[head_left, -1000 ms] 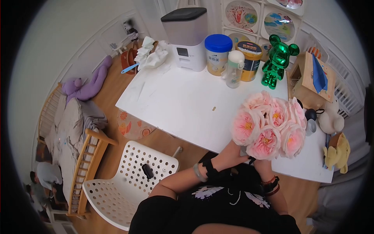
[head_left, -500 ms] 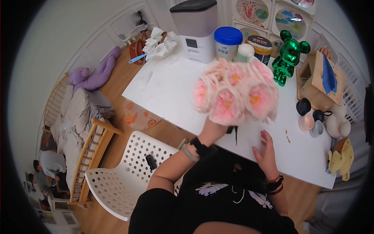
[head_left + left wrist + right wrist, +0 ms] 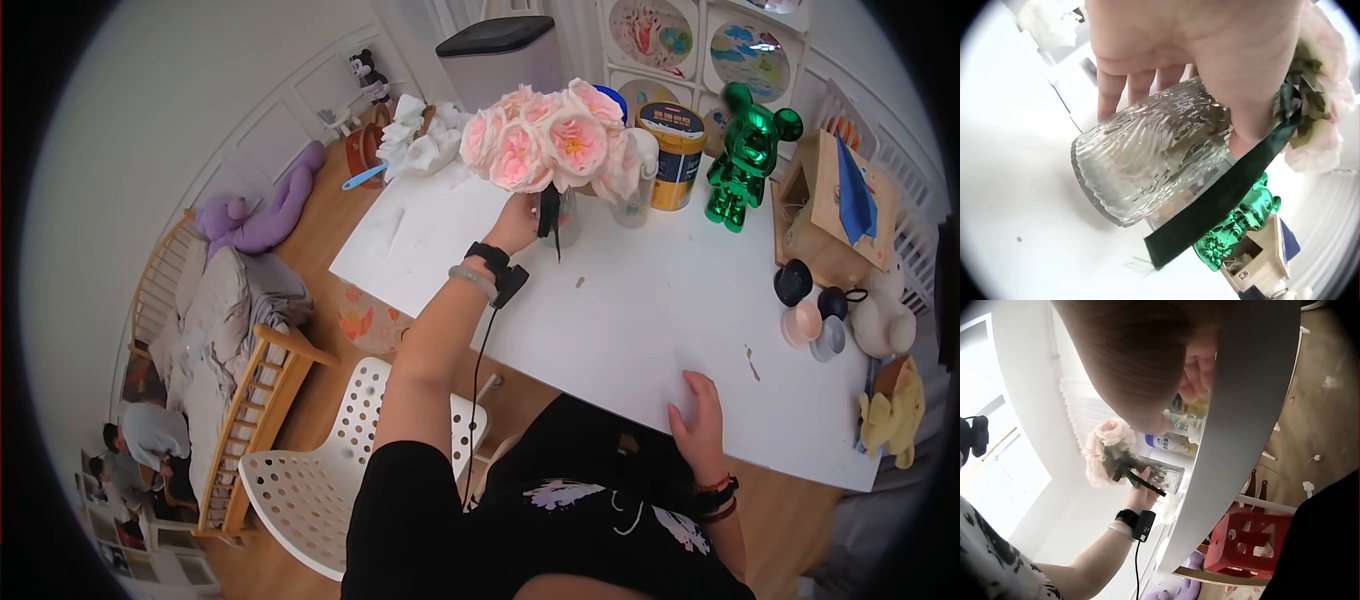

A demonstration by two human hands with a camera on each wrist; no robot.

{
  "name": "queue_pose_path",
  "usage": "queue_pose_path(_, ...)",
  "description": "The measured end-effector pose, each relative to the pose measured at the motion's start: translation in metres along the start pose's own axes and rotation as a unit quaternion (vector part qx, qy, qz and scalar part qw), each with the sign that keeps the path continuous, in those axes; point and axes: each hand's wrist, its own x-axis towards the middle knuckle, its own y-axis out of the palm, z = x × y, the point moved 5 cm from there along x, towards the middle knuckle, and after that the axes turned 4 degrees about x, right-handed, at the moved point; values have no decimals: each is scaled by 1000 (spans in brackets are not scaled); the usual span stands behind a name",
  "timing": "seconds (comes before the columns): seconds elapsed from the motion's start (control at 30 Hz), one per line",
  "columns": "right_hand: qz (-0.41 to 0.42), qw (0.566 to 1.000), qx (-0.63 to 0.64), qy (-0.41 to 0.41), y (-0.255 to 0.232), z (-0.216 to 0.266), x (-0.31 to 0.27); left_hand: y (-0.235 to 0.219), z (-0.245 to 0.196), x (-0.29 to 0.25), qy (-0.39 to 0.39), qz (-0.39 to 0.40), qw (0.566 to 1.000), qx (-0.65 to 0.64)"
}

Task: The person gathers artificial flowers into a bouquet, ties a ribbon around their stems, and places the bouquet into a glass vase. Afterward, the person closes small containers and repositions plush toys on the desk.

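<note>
Pink roses (image 3: 545, 140) stand in a ribbed clear glass vase (image 3: 1147, 156) with a dark green ribbon (image 3: 1216, 200) at its neck. My left hand (image 3: 517, 222) grips the vase, thumb on one side and fingers on the other, near the back of the white table (image 3: 620, 300). In the right wrist view the vase (image 3: 1169, 475) is seen beyond my right hand. My right hand (image 3: 698, 420) rests at the table's front edge, fingers loosely bent, holding nothing. Whether the vase's base touches the table, I cannot tell.
Behind the roses stand a grey dispenser (image 3: 500, 65), a yellow tub (image 3: 676, 150) and a pale bottle (image 3: 640, 175). A green bear figure (image 3: 742, 165), a wooden house (image 3: 830, 215) and small cups (image 3: 801, 322) are at the right. A white chair (image 3: 320, 490) stands front left.
My left hand has carried the vase of roses from the table's front right to the back left. My right hand has come away from it and now lies by the front edge.
</note>
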Motion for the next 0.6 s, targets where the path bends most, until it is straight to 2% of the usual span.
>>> queue_pose_path(0.17, -2, 1000, -16, -21, -1, 2, 1, 5, 21, 18, -31, 3, 996, -83)
queue_pose_path(0.37, 1, 1000, -8, -14, -2, 7, 3, 5, 25, 30, -13, 16, 998, -59)
queue_pose_path(0.47, 3, 1000, -9, -15, -1, 7, 3, 5, 32, 33, -47, 16, 997, -63)
queue_pose_path(0.6, 1, 1000, -7, -16, -1, 4, 2, 4, 42, 38, -37, 16, 997, -62)
